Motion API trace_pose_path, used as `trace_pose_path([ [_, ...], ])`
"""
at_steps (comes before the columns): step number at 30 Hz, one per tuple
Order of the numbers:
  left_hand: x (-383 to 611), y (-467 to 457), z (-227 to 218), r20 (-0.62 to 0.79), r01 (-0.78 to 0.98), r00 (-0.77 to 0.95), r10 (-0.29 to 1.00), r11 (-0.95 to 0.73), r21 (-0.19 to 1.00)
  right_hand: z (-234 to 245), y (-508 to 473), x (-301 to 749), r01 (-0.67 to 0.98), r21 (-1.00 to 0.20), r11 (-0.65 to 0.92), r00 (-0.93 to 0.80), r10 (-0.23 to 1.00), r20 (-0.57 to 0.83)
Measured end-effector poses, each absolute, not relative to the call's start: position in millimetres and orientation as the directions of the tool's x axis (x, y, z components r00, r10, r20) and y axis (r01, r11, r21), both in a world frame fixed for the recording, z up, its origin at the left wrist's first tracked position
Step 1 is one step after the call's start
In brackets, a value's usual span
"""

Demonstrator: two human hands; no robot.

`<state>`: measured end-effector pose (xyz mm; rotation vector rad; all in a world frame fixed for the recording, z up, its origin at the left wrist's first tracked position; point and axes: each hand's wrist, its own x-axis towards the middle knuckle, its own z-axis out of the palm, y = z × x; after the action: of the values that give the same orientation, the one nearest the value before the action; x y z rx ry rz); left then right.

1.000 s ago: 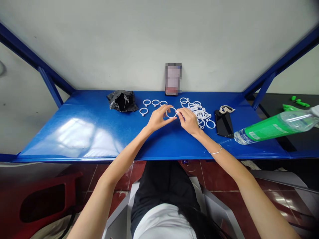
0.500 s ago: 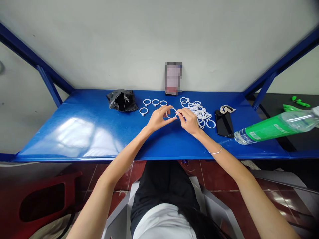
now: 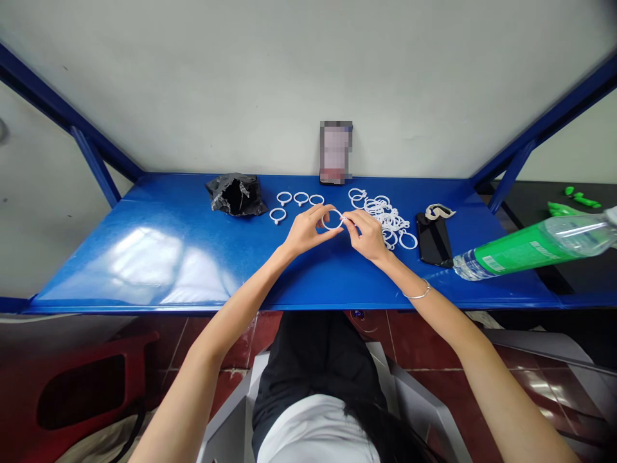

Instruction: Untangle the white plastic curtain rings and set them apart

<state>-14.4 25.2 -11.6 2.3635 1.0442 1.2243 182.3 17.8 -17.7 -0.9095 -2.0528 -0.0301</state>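
Note:
Both my hands hold one white curtain ring (image 3: pixel 331 229) just above the blue table, around its middle. My left hand (image 3: pixel 307 231) curls around the ring's left side, thumb below and fingers above. On the right side, my right hand (image 3: pixel 369 235) pinches the ring where its small eyelet appears to be; the fingertips partly hide that spot. A tangled pile of white curtain rings (image 3: pixel 393 219) lies right behind my right hand. Several separate rings, among them a nearer curtain ring (image 3: pixel 278 209), lie flat beyond my left hand with small eyelets showing.
A crumpled black plastic bag (image 3: pixel 250 204) gapes at the back left. One phone (image 3: pixel 335 154) leans against the wall; another black phone (image 3: pixel 434 241) lies right of the pile, with a beige coiled strap (image 3: pixel 438 211) at its top. A green-labelled bottle (image 3: pixel 530 249) is at the right.

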Motion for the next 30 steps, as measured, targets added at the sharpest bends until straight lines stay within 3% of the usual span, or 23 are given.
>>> trace_pose_path([
  [30,-14.5,24.9,-11.6,0.584,0.488,0.393,0.711,-0.699,0.523,-18.9,20.1,183.6,0.590,-0.369,0.718,-0.319,0.627,0.711],
])
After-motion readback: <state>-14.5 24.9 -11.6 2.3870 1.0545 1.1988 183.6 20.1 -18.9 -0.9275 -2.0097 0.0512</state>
